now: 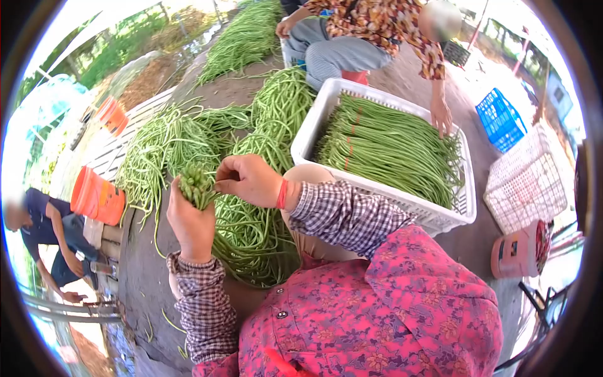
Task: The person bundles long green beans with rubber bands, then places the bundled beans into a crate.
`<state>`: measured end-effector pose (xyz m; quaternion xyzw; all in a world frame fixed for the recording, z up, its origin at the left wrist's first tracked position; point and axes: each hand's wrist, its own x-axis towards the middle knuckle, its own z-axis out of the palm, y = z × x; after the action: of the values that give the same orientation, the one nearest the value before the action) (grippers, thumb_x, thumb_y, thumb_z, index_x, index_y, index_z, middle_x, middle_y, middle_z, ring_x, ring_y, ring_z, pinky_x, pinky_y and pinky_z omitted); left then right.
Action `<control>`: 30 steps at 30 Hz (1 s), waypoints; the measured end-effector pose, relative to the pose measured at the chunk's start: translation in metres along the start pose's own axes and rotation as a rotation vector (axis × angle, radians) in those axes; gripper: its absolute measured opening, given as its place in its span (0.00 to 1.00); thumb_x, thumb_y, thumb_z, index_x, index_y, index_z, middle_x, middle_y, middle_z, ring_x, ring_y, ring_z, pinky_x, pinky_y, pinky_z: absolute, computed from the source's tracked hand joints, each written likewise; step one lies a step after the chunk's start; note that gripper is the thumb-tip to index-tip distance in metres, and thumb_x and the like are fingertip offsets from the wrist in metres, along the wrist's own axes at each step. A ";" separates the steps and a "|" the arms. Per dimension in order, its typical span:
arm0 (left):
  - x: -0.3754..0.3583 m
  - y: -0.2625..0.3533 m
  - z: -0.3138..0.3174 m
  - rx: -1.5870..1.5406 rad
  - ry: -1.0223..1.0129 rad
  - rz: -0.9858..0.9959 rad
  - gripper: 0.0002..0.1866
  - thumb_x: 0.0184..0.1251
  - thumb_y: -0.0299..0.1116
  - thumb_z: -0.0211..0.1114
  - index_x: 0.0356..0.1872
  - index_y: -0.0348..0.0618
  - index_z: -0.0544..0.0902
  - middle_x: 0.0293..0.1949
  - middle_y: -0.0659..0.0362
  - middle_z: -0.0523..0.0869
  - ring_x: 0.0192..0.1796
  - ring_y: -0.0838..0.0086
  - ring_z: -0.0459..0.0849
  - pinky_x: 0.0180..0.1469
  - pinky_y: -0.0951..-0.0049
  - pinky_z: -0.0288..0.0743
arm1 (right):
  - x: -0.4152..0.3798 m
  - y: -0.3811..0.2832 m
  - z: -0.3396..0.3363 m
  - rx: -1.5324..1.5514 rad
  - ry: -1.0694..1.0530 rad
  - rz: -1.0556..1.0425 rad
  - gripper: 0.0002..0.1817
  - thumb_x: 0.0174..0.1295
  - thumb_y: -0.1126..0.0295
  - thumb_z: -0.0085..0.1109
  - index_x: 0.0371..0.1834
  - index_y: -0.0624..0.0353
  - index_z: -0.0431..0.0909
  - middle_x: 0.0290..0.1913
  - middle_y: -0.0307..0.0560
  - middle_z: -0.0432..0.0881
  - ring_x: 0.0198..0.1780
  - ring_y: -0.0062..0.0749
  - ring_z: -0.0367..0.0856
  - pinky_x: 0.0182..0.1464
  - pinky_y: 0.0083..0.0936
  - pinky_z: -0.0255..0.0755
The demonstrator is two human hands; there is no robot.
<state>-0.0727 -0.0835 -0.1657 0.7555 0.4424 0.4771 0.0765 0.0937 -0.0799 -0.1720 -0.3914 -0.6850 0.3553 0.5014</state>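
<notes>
My left hand (191, 226) is wrapped round a bunch of green long beans (197, 187), with the bean ends pointing up toward me. Beside the bunch, my right hand (251, 181) has its thumb and forefinger pinched together at the bunch's right edge. Whether a single bean lies in that pinch is too small to make out. Below and behind both hands spreads a tangled heap of loose long beans (248, 235). To the right stands a white plastic crate (414, 217), filled with neatly laid long beans (389, 147) tied with red bands.
Across the crate sits a person in a flowered top (370, 25), one hand (441, 117) at the crate's beans. Orange buckets (100, 198) stand at left near another person (53, 232). A blue crate (500, 119), a white basket (527, 179) and a pink bucket (516, 254) are at right.
</notes>
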 end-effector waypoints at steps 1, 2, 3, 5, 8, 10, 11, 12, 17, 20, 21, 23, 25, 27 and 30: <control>0.001 0.001 0.000 0.008 0.006 0.013 0.25 0.45 0.22 0.68 0.50 0.34 0.73 0.39 0.46 0.82 0.43 0.50 0.82 0.44 0.62 0.75 | -0.002 0.001 0.001 0.036 0.023 -0.025 0.11 0.58 0.66 0.63 0.32 0.65 0.77 0.23 0.39 0.78 0.25 0.18 0.73 0.28 0.19 0.69; 0.002 0.002 -0.001 -0.016 -0.009 0.022 0.25 0.46 0.22 0.67 0.50 0.34 0.73 0.39 0.46 0.82 0.43 0.50 0.82 0.44 0.62 0.75 | -0.007 0.001 -0.001 0.138 -0.061 -0.018 0.11 0.59 0.66 0.63 0.32 0.64 0.76 0.23 0.37 0.77 0.25 0.17 0.72 0.28 0.18 0.69; 0.002 0.003 -0.002 -0.037 -0.020 0.029 0.25 0.46 0.22 0.67 0.50 0.34 0.73 0.39 0.46 0.82 0.42 0.50 0.82 0.44 0.62 0.75 | -0.011 0.000 -0.001 0.242 -0.151 -0.013 0.11 0.59 0.65 0.62 0.31 0.64 0.76 0.23 0.36 0.76 0.25 0.15 0.72 0.28 0.17 0.68; 0.003 0.005 -0.003 -0.065 -0.060 0.040 0.25 0.47 0.22 0.66 0.51 0.33 0.72 0.39 0.47 0.82 0.42 0.50 0.82 0.44 0.62 0.75 | -0.013 -0.003 -0.006 0.379 -0.346 0.042 0.11 0.61 0.65 0.61 0.31 0.62 0.75 0.23 0.33 0.75 0.25 0.13 0.70 0.27 0.15 0.66; 0.003 0.008 -0.004 -0.055 -0.112 0.122 0.26 0.48 0.21 0.64 0.52 0.33 0.71 0.38 0.47 0.82 0.41 0.51 0.82 0.43 0.64 0.75 | -0.013 0.001 -0.014 0.387 -0.607 0.121 0.13 0.63 0.63 0.58 0.31 0.62 0.75 0.23 0.32 0.73 0.24 0.13 0.68 0.25 0.17 0.63; 0.007 0.011 -0.002 0.002 -0.088 0.098 0.26 0.47 0.21 0.65 0.52 0.32 0.71 0.38 0.47 0.82 0.40 0.51 0.82 0.43 0.64 0.75 | -0.017 -0.001 -0.018 0.355 -0.756 0.045 0.14 0.64 0.61 0.56 0.32 0.63 0.75 0.23 0.32 0.73 0.24 0.16 0.68 0.27 0.19 0.64; 0.010 0.012 -0.001 0.032 -0.075 0.085 0.26 0.46 0.21 0.65 0.51 0.32 0.71 0.38 0.46 0.82 0.40 0.51 0.82 0.43 0.64 0.75 | -0.021 -0.005 -0.020 0.338 -0.832 0.006 0.15 0.65 0.61 0.56 0.32 0.64 0.75 0.23 0.32 0.73 0.25 0.17 0.68 0.28 0.20 0.65; 0.015 0.012 -0.003 -0.049 -0.127 0.041 0.24 0.48 0.22 0.65 0.51 0.32 0.72 0.38 0.48 0.82 0.40 0.55 0.82 0.42 0.65 0.75 | -0.029 -0.017 -0.019 0.322 -0.971 0.018 0.16 0.66 0.60 0.53 0.35 0.65 0.76 0.25 0.36 0.76 0.28 0.22 0.73 0.34 0.22 0.68; 0.052 -0.003 -0.037 -1.070 -0.178 -0.359 0.15 0.62 0.23 0.60 0.50 0.34 0.74 0.40 0.53 0.82 0.40 0.69 0.82 0.41 0.72 0.76 | -0.040 -0.025 -0.033 0.070 -0.925 -0.151 0.18 0.65 0.58 0.56 0.37 0.66 0.78 0.34 0.45 0.79 0.36 0.29 0.78 0.39 0.26 0.71; 0.083 0.004 -0.051 -1.443 -0.363 -0.320 0.16 0.66 0.30 0.59 0.52 0.35 0.73 0.44 0.50 0.80 0.43 0.67 0.80 0.44 0.69 0.77 | -0.015 -0.040 -0.057 0.435 -0.494 0.047 0.12 0.60 0.68 0.63 0.42 0.65 0.77 0.34 0.39 0.78 0.36 0.20 0.74 0.38 0.20 0.70; 0.094 0.008 -0.054 -1.490 -0.423 -0.272 0.17 0.66 0.33 0.59 0.53 0.35 0.72 0.46 0.50 0.80 0.45 0.67 0.80 0.47 0.68 0.77 | -0.003 -0.046 -0.064 0.459 -0.360 0.053 0.15 0.60 0.71 0.63 0.48 0.65 0.74 0.38 0.38 0.78 0.40 0.18 0.75 0.40 0.17 0.70; 0.109 0.017 -0.056 -1.538 -0.527 -0.165 0.20 0.67 0.38 0.58 0.54 0.35 0.72 0.48 0.49 0.79 0.49 0.66 0.78 0.52 0.67 0.75 | 0.021 -0.056 -0.069 0.324 -0.228 -0.075 0.27 0.60 0.65 0.63 0.59 0.67 0.67 0.50 0.45 0.77 0.52 0.25 0.75 0.53 0.22 0.68; 0.121 0.028 -0.057 -1.536 -0.607 -0.060 0.22 0.68 0.42 0.57 0.54 0.35 0.72 0.51 0.47 0.77 0.52 0.65 0.77 0.57 0.65 0.71 | 0.048 -0.063 -0.064 0.103 -0.192 -0.333 0.27 0.59 0.60 0.64 0.56 0.67 0.70 0.46 0.48 0.79 0.47 0.30 0.78 0.51 0.26 0.73; 0.132 0.038 -0.056 -1.580 -0.616 0.102 0.26 0.69 0.47 0.55 0.55 0.34 0.71 0.52 0.47 0.77 0.55 0.63 0.75 0.61 0.63 0.67 | 0.057 -0.087 -0.049 0.101 -0.397 -0.288 0.27 0.60 0.59 0.63 0.55 0.68 0.71 0.46 0.50 0.80 0.47 0.28 0.78 0.50 0.26 0.72; 0.142 0.058 -0.068 -1.610 -0.496 0.195 0.34 0.64 0.55 0.58 0.57 0.32 0.69 0.50 0.46 0.78 0.54 0.64 0.77 0.58 0.63 0.71 | 0.062 -0.101 -0.024 0.144 -0.448 -0.297 0.25 0.60 0.58 0.63 0.52 0.67 0.73 0.43 0.49 0.81 0.45 0.26 0.78 0.49 0.25 0.72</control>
<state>-0.0694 -0.0336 -0.0053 0.5882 -0.1290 0.4714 0.6443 0.0867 -0.0672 -0.0517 -0.1616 -0.8017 0.4035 0.4103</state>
